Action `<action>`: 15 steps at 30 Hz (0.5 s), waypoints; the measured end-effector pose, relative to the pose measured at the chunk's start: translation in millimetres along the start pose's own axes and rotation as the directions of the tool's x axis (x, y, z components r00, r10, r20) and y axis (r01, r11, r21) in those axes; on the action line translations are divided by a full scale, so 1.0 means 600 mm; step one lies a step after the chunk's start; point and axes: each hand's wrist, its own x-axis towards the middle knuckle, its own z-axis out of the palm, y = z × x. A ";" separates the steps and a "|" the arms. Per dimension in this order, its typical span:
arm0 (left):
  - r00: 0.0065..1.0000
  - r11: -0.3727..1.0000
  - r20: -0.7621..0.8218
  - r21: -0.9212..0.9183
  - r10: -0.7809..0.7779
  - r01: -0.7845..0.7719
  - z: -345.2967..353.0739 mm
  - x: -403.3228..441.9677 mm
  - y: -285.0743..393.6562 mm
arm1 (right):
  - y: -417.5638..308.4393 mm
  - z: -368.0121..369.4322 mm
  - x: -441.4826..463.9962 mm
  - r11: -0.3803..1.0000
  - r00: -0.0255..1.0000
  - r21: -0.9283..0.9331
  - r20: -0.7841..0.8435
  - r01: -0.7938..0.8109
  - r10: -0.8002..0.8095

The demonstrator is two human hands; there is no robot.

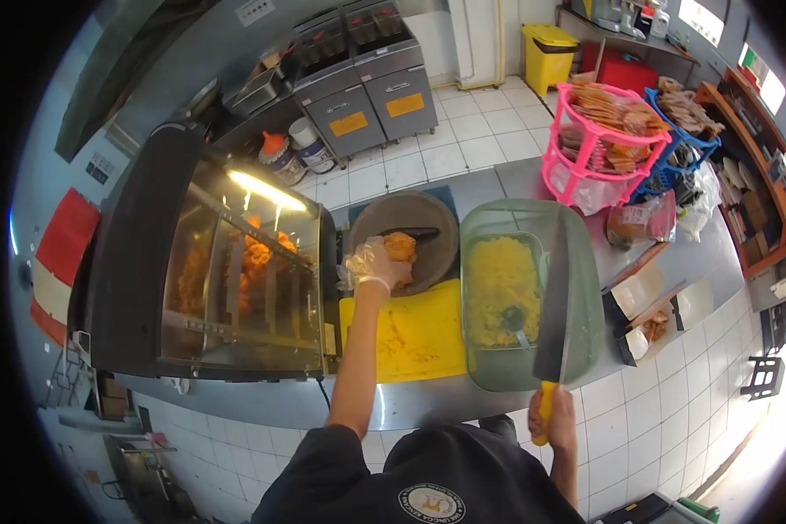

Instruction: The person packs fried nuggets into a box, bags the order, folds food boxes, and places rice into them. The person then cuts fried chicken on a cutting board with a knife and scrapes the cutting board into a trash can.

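My left hand (374, 265), in a clear plastic glove, grips a piece of fried chicken (400, 245) over the round stone mortar (377, 218). A dark pestle-like tool (424, 233) lies in the mortar behind the chicken. My right hand (561, 421) is wrapped round the yellow handle of a large, wide-bladed knife (554, 323), whose blade points away from me over the green tub (585, 262). Between my hands, a yellow cutting board (410, 327) carries brownish crumbs and stains. Inside the tub sits a container of yellow, rice-like food (502, 279) with a dark spoon in it.
At left stands a lit glass display case (236, 288) holding fried chicken. Pink (607, 144) and blue baskets (672, 153) with packets occupy the counter's far right. Open boxes (642, 301) line its right edge. Fryers (349, 105) and a yellow bin (548, 59) stand beyond.
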 end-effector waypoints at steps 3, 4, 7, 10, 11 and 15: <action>0.991 0.985 -0.028 -0.109 0.128 -0.130 0.059 0.072 -0.070 | 0.010 0.072 0.019 0.993 0.993 -0.109 0.106 -0.039 0.051; 0.989 0.981 -0.039 -0.131 0.140 -0.144 0.059 0.076 -0.071 | 0.017 0.093 0.024 0.989 0.991 -0.144 0.121 -0.043 0.061; 0.985 0.907 -0.085 -0.385 0.151 -0.172 0.116 0.086 -0.127 | 0.036 0.142 0.030 0.981 0.987 -0.175 0.127 -0.079 0.102; 0.997 0.944 -0.055 -0.323 0.059 -0.073 0.066 0.021 -0.151 | 0.049 0.173 0.043 0.965 0.982 -0.231 0.107 -0.126 0.154; 0.999 0.925 -0.052 -0.379 0.014 -0.033 0.080 -0.012 -0.169 | 0.054 0.181 0.045 0.955 0.980 -0.257 0.095 -0.147 0.176; 0.987 0.850 0.006 -0.509 0.163 -0.137 0.157 -0.131 -0.215 | 0.079 0.205 0.060 0.912 0.958 -0.340 0.087 -0.229 0.273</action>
